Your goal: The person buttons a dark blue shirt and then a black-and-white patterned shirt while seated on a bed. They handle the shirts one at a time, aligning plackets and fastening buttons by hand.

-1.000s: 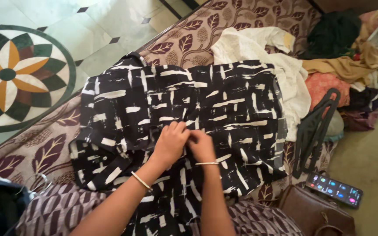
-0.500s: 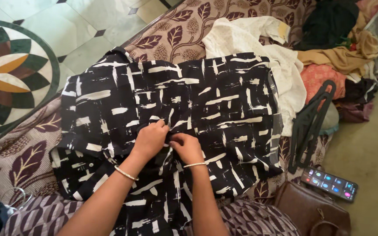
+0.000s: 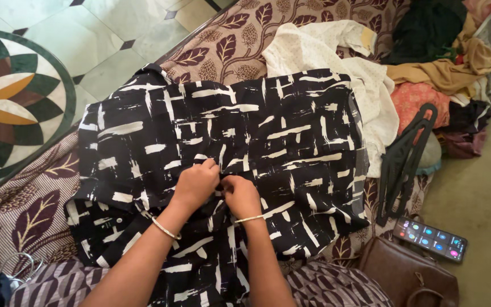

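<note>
A black shirt with white brush-stroke marks [image 3: 279,131] lies spread flat on a bed covered in a maroon leaf-print sheet [image 3: 228,42]. My left hand [image 3: 195,183] and my right hand [image 3: 242,195] meet at the shirt's front middle. Both pinch the cloth there with closed fingers, knuckles almost touching. Each wrist carries a thin bangle. What sits between the fingertips is hidden by the hands.
A white garment [image 3: 336,54] and a heap of mixed clothes [image 3: 450,62] lie at the far right. Black hangers [image 3: 407,162] rest beside the shirt. A lit phone [image 3: 431,239] sits on a brown bag [image 3: 407,278]. Patterned marble floor [image 3: 7,96] lies left.
The view has shifted slightly between frames. My hands stay together on the shirt's front and have slid a little down along its middle line.
</note>
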